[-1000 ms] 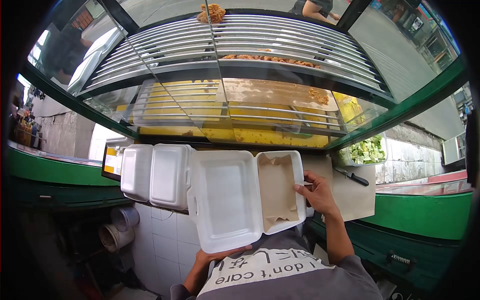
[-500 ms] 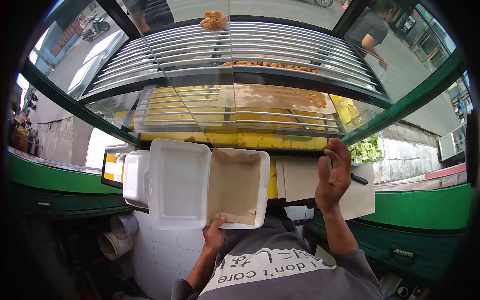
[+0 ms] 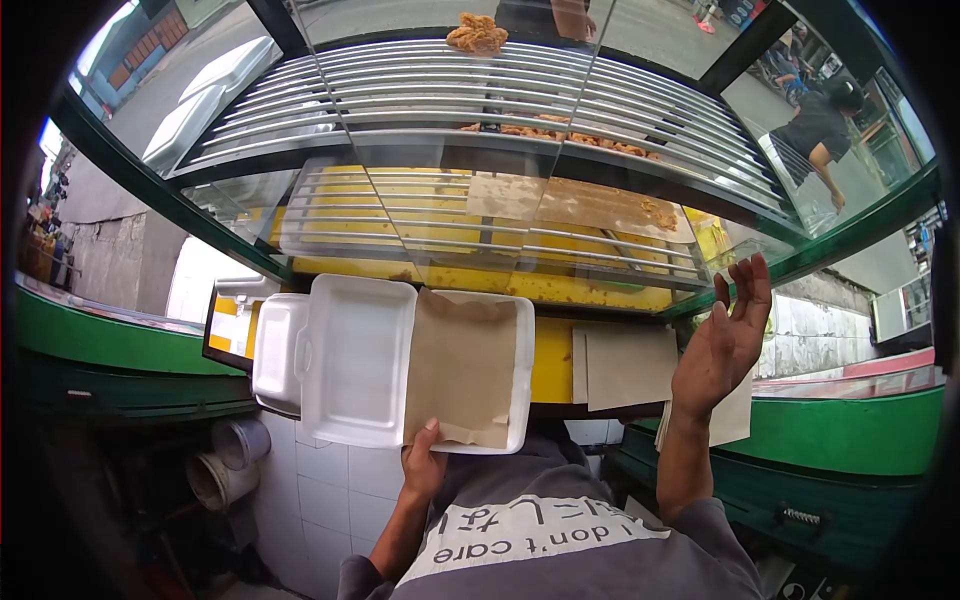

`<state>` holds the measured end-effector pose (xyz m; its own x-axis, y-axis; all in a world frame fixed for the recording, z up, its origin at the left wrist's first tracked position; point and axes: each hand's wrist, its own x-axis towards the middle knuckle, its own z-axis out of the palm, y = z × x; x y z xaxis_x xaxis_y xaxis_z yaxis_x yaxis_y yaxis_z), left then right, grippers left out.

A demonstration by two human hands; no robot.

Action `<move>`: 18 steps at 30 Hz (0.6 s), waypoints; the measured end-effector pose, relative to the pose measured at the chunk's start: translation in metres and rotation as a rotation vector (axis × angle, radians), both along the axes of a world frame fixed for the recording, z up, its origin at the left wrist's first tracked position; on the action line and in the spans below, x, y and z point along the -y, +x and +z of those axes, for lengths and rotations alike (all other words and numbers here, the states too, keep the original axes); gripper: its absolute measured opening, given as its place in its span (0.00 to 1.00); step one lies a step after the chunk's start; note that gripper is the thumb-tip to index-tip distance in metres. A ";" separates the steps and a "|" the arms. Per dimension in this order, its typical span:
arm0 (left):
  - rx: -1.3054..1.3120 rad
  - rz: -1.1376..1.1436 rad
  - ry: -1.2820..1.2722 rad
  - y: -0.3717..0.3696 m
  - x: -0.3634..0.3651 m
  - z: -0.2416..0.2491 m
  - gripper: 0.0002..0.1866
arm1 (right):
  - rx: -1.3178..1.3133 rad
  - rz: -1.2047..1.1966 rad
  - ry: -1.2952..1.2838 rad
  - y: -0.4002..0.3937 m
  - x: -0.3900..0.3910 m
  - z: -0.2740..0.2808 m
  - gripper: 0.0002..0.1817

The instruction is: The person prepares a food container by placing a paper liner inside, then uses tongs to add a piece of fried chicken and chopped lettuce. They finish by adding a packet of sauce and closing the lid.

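Observation:
My left hand (image 3: 424, 462) grips the near edge of an open white styrofoam food box (image 3: 358, 362), its thumb over the rim. Brown paper (image 3: 463, 365) lines the box's right half; the lid half lies opened to the left. My right hand (image 3: 722, 345) is raised to the right of the box, fingers apart and holding nothing. Left of it lies a stack of brown paper sheets (image 3: 632, 368) on the counter. Behind the right hand, the tub of chopped greens is almost wholly hidden.
A closed styrofoam box (image 3: 280, 350) stands to the left. Ahead is a glass case with a slatted metal rack (image 3: 400, 90), holding a fried chicken piece (image 3: 477, 35) and smaller fried bits (image 3: 575, 136). Green frame posts (image 3: 860, 215) flank it. People stand outside beyond the glass.
My right hand has moved to the right and now covers the greens and the knife handle. The view has shifted slightly. My left hand keeps hold of the box.

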<state>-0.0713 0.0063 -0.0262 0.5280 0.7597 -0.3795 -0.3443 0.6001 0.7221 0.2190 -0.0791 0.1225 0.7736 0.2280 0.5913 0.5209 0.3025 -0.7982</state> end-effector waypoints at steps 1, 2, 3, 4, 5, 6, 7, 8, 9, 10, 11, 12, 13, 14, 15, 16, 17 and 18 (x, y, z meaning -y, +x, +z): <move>-0.003 -0.006 0.000 0.002 -0.002 0.003 0.22 | -0.005 0.037 0.000 -0.004 -0.003 0.001 0.36; 0.004 0.002 -0.034 0.003 -0.004 0.006 0.23 | 0.003 0.043 -0.018 -0.008 -0.006 0.002 0.37; 0.012 0.010 -0.067 0.005 -0.005 0.007 0.24 | 0.003 0.038 -0.017 -0.010 -0.008 0.001 0.37; 0.012 0.007 -0.066 0.005 -0.006 0.007 0.24 | 0.031 0.077 -0.054 -0.012 -0.009 0.000 0.37; 0.007 0.011 -0.059 0.006 -0.008 0.006 0.24 | 0.060 0.117 -0.091 -0.014 -0.011 -0.001 0.37; 0.002 0.016 -0.052 0.006 -0.008 0.005 0.24 | 0.073 0.123 -0.073 -0.017 -0.016 -0.002 0.36; 0.002 0.016 -0.051 0.006 -0.008 0.003 0.24 | 0.073 0.123 -0.072 -0.019 -0.018 -0.001 0.36; -0.046 0.005 -0.032 0.005 -0.007 0.000 0.26 | 0.101 0.161 -0.102 -0.020 -0.020 0.000 0.36; -0.093 -0.006 -0.013 0.005 -0.007 0.000 0.27 | 0.129 0.200 -0.133 -0.021 -0.023 0.001 0.35; -0.092 -0.005 -0.012 0.006 -0.007 0.001 0.27 | 0.151 0.218 -0.112 -0.023 -0.027 0.000 0.33; -0.080 -0.006 0.000 0.008 -0.008 0.005 0.29 | 0.153 0.220 -0.111 -0.024 -0.030 0.001 0.33; -0.068 -0.006 0.013 0.009 -0.008 0.007 0.31 | 0.161 0.258 -0.134 -0.026 -0.033 0.001 0.33; -0.067 -0.001 0.013 0.010 -0.008 0.007 0.31 | 0.169 0.297 -0.157 -0.028 -0.036 0.001 0.33; -0.022 0.024 0.029 0.011 -0.008 0.007 0.31 | 0.185 0.309 -0.149 -0.031 -0.041 0.001 0.32; 0.023 0.049 0.044 0.011 -0.008 0.008 0.32 | 0.186 0.316 -0.148 -0.033 -0.045 0.000 0.32; 0.024 0.056 0.045 0.010 -0.008 0.006 0.32 | 0.199 0.336 -0.158 -0.035 -0.048 0.000 0.32; 0.025 0.051 0.057 0.009 -0.008 0.004 0.33 | 0.211 0.356 -0.169 -0.036 -0.052 -0.001 0.32; 0.026 0.047 0.070 0.008 -0.008 0.003 0.33 | 0.249 0.358 -0.190 -0.037 -0.055 -0.001 0.32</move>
<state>-0.0635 0.0146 -0.0231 0.5004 0.8079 -0.3111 -0.3898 0.5311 0.7523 0.1825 -0.0244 0.1216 0.4669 0.5765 0.6706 0.5932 0.3582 -0.7210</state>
